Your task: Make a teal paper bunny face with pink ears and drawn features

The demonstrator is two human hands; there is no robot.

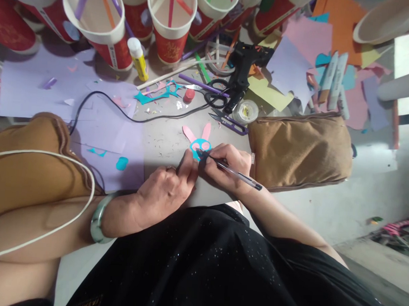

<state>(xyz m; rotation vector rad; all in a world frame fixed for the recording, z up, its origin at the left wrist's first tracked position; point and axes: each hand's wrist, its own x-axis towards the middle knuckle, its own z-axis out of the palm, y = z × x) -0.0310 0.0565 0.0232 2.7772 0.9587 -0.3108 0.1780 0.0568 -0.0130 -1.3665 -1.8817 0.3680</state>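
Drawing apparently in hand: right hand [228,165], grip closed around pen [239,174], tip at paper rabbit [201,143] on worktop [168,159]. Left hand [164,187] at rabbit's lower edge; pinching or pressing, cannot tell. Next stroke likely calls for steady paper.

Person in a black garment [198,271] flecked with tiny bright specks.
Its small, dull-gold lettering [85,303] reads "FASHION"; the left hand [163,189] wears a ring [171,168] and a glossy, pale green bangle [98,218].

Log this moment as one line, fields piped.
left hand: at lower edge of paper rabbit | right hand: holds pen, tip at rabbit's face | farther off: glue stick
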